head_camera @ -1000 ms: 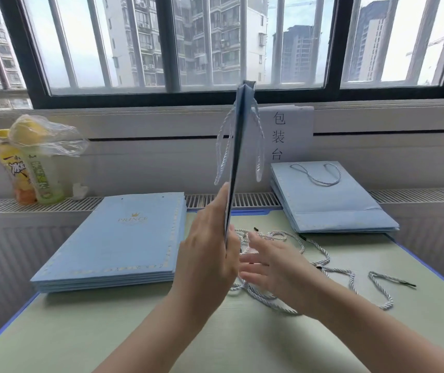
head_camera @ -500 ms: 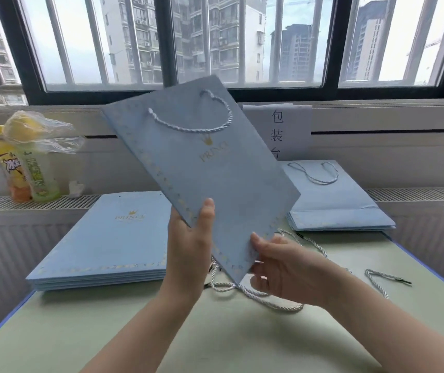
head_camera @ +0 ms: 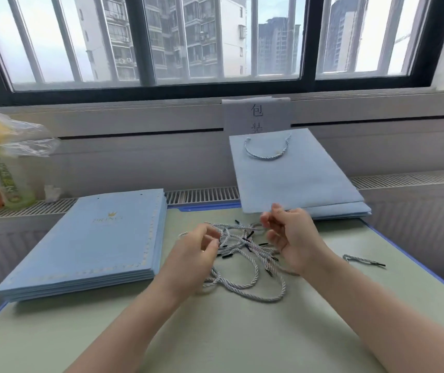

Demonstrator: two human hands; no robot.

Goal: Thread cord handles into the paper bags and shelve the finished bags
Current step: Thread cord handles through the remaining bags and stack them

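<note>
A barred window fronts tower blocks; below it a pale green surface [head_camera: 215, 340] carries the work. The tangle of cords [head_camera: 245, 262] lies at centre, with unthreaded bags [head_camera: 91, 243] stacked at nine o'clock and finished bags [head_camera: 293, 179] at one o'clock. Left hand [head_camera: 198, 247] and right hand [head_camera: 289, 238] hover over the tangle, fingers loosely curled; whether either pinches a strand I cannot tell. The cord looks light and limp, likely to snag; best taken near a stiff black tip.
</note>
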